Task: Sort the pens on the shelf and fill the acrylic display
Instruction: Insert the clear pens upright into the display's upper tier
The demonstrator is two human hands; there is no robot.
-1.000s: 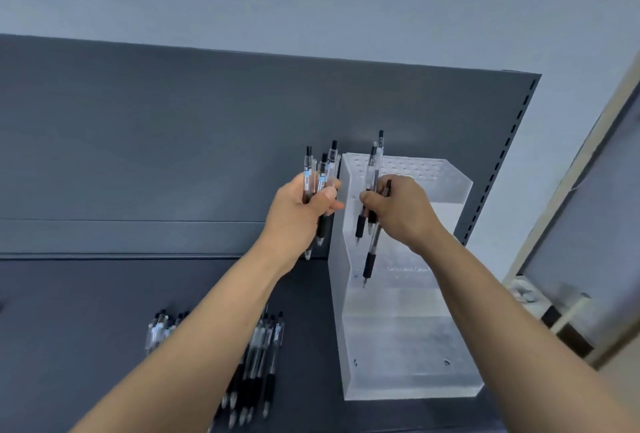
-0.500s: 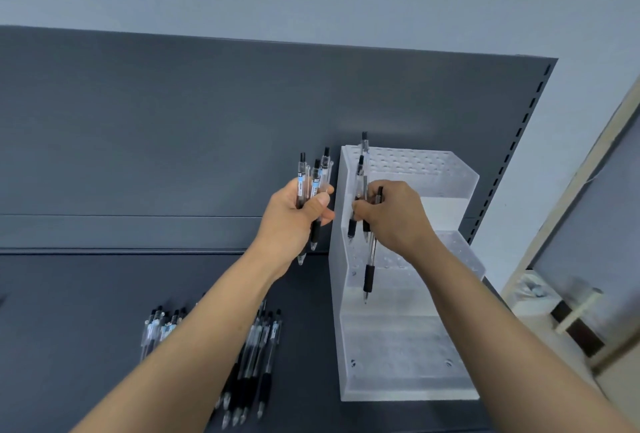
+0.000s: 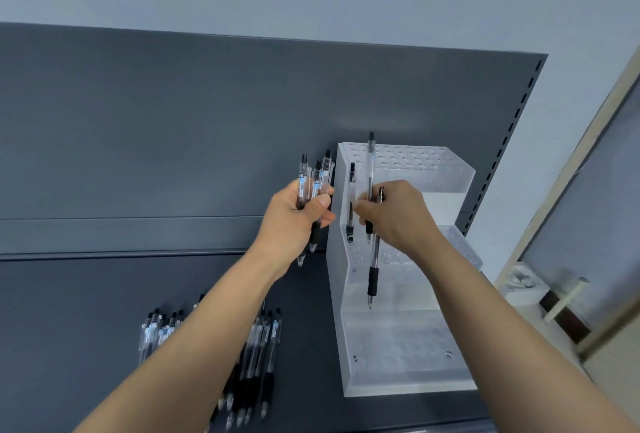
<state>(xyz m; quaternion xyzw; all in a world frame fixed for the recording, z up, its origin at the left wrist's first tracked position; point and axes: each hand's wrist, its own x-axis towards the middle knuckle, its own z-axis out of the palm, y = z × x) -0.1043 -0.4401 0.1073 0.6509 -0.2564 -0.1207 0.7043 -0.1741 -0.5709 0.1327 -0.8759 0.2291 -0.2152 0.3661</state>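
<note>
Frosted stepped acrylic display (image 3: 398, 342) judged almost bare; clear black-tipped pens (image 3: 371, 162) pinched by right grip (image 3: 398, 218), clasped by left grip (image 3: 291, 221); loose pens (image 3: 273, 339) left on grey shelf (image 3: 69, 311).

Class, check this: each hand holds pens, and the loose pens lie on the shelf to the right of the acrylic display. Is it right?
One thing is wrong: in the head view the loose pens lie on the shelf to the left of the acrylic display, not the right. The left hand and right hand do each hold some.
</note>
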